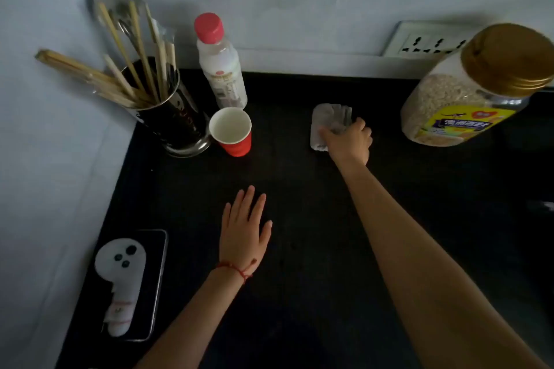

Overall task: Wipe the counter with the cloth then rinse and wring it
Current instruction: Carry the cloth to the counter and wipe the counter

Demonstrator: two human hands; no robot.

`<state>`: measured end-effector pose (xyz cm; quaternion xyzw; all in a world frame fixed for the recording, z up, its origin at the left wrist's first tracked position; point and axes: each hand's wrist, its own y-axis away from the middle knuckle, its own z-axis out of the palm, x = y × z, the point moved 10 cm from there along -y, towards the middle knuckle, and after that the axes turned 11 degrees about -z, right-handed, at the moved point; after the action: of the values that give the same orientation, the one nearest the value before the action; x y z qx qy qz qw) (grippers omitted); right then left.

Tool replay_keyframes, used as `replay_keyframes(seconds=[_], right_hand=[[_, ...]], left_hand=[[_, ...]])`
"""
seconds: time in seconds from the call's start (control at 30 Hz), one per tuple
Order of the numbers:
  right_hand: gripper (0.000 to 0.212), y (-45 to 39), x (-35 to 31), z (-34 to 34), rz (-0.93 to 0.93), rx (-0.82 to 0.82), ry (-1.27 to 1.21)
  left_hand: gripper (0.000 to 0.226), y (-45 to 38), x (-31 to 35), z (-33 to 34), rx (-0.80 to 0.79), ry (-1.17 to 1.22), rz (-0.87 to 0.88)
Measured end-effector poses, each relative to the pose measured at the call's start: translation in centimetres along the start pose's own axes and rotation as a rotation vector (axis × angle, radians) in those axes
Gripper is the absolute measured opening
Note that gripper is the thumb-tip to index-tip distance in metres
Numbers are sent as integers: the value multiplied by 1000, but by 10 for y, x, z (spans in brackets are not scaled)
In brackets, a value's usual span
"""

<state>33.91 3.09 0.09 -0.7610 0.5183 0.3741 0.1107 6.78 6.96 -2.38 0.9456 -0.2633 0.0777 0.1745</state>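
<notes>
both forearms come in from the bottom edge, nearest the cam. left hand (pixel 244 231) lies palm down on the black worktop (pixel 314 249), fingers straight and slightly spread, holding nothing; red string bracelet (pixel 232 267) round the wrist. right arm stretches further back, right hand (pixel 349 141) sits on the cloth (pixel 328 120), fingers curled over its near right part and gripping it. hands well apart, right one much deeper in than the left.

cloth is pale grey, bunched w/ folds, lying on the worktop toward the back, between the red cup and the big jar, near the back wall but not touching it.

rest: phone (pixel 132 284) face down at the near left edge of the worktop, dark case w/ a white ghost-like figure on it. back left corner has a metal utensil holder (pixel 171 120) full of wooden chopsticks (pixel 126 69) plus some metal utensils, leaning out at angles. red paper cup (pixel 232 132) w/ white inside stands just beside the holder, upright. behind it a clear plastic bottle (pixel 221 69) w/ red cap, upright, label too small to read. right side: large clear jar (pixel 467 90) w/ gold lid, looks filled w/ oats, yellow label. wall socket (pixel 428 40) on the pale wall behind the jar.
</notes>
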Motion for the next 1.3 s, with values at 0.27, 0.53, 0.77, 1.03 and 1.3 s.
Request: replay_keyframes(seconds=[0.27,0.53,0.77,1.03,1.3], right_hand=[[68,9,21,9,152,38,-181],[64,81,58,-20,112,-11,-345],[51,175,128,-97,196,128,-589],[35,308,249,-206,294,469,-788],[28,476,398,-284,456,784,-805]], left_hand=[[56,-1,-2,-1,28,-15,25],[55,0,1,-7,-22,11,17],[57,7,11,-21,-80,7,-20],[51,96,121,1,-210,114,236],[35,265,275,73,-354,98,671]])
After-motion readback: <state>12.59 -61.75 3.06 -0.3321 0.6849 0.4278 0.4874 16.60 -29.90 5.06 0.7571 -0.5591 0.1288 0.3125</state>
